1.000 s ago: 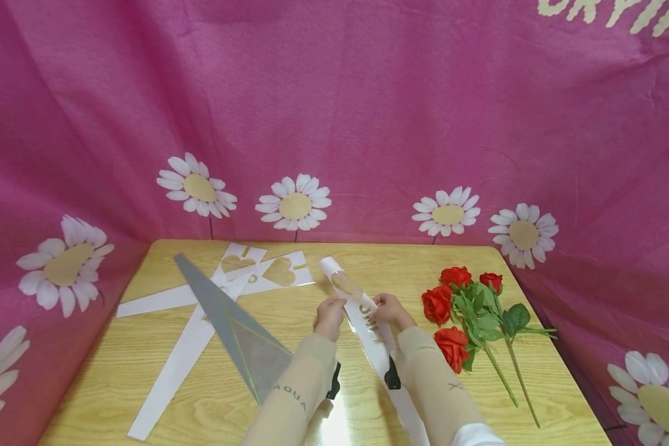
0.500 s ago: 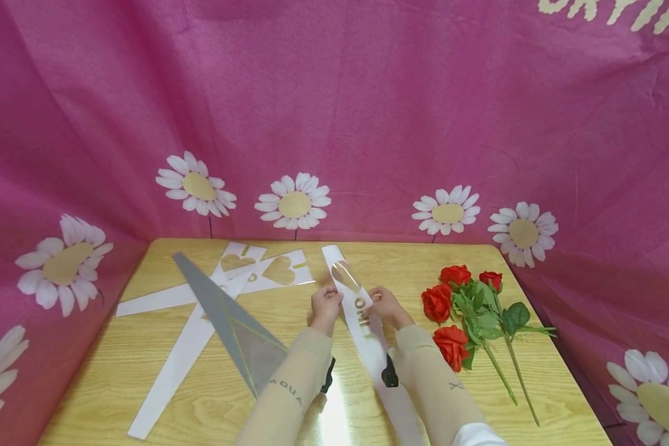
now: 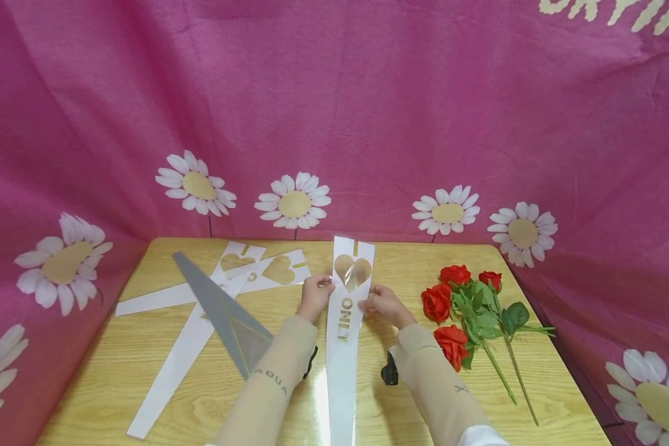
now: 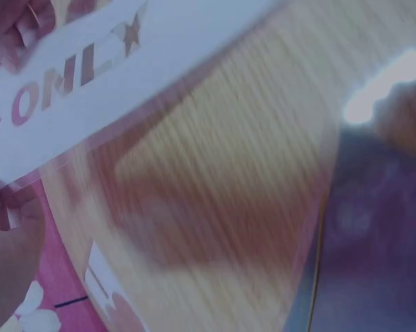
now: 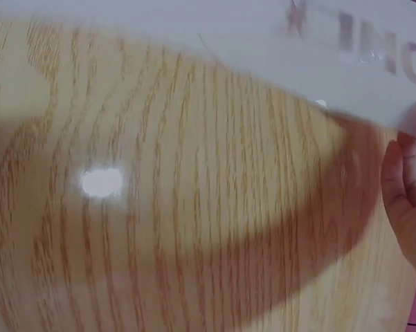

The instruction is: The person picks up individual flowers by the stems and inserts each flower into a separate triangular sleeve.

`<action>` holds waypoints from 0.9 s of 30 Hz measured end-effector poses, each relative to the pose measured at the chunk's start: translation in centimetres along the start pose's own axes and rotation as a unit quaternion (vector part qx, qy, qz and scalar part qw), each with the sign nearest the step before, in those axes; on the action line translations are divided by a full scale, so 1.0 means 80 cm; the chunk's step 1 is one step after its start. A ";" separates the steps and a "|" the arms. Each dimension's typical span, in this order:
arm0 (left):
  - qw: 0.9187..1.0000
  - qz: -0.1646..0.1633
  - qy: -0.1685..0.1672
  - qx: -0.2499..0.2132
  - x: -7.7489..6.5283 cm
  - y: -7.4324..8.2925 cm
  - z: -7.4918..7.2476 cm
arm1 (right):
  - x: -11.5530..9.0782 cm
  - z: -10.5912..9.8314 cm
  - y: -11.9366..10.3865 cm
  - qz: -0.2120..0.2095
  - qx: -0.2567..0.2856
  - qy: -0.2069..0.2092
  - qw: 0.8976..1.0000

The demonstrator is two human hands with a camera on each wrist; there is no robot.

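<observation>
Held between both hands in the head view is a long white flower sleeve point(image 3: 342, 365), tapering toward the person, with a see-through heart window near its wide end and ONLY printed in gold. My left hand point(image 3: 314, 297) pinches its left edge beside the heart. On the opposite edge, a little lower, my right hand point(image 3: 387, 303) pinches it between thumb and fingers. The left wrist view shows the sleeve point(image 4: 194, 41) raised over the table, casting a shadow. In the right wrist view the right fingers point(image 5: 410, 173) meet its edge by the lettering.
Two similar white sleeves point(image 3: 173, 371) lie crossed on the left of the wooden table point(image 3: 412, 409), under a grey translucent pointed sleeve point(image 3: 223, 310). Several red artificial roses point(image 3: 451, 347) with green stems lie at the right. A pink daisy-printed cloth point(image 3: 357, 124) hangs around the table.
The white sleeve has turned from slanted and partly curled to nearly straight and flat-facing, its heart now fully visible. My left hand has shifted left and slightly away; the right has moved slightly away too.
</observation>
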State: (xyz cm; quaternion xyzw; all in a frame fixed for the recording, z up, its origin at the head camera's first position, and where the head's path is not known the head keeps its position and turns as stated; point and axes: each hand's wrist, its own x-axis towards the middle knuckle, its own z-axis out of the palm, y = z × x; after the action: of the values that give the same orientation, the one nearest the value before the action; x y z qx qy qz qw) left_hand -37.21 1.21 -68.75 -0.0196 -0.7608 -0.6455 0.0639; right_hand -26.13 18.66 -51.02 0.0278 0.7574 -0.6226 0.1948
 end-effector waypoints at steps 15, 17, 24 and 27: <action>0.989 0.013 -0.114 0.089 -0.033 0.099 -0.061 | 0.000 -0.017 0.011 -0.060 0.177 0.123 0.975; 0.988 0.023 -0.130 0.083 -0.034 0.093 -0.066 | 0.002 -0.020 0.015 -0.050 0.180 0.134 0.973; 0.975 -0.002 -0.191 0.112 -0.021 0.050 -0.067 | -0.002 -0.017 0.015 -0.055 0.046 0.146 0.987; 0.969 0.007 -0.197 0.151 -0.016 0.034 -0.066 | -0.006 -0.012 0.013 -0.086 -0.023 0.140 0.986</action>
State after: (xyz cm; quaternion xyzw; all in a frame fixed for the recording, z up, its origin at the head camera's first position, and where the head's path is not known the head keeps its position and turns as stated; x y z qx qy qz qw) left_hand -35.23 -3.48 -65.41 -0.1414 -0.8471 -0.5060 -0.0803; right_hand -25.66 19.93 -51.68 0.0446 0.7910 -0.6093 0.0330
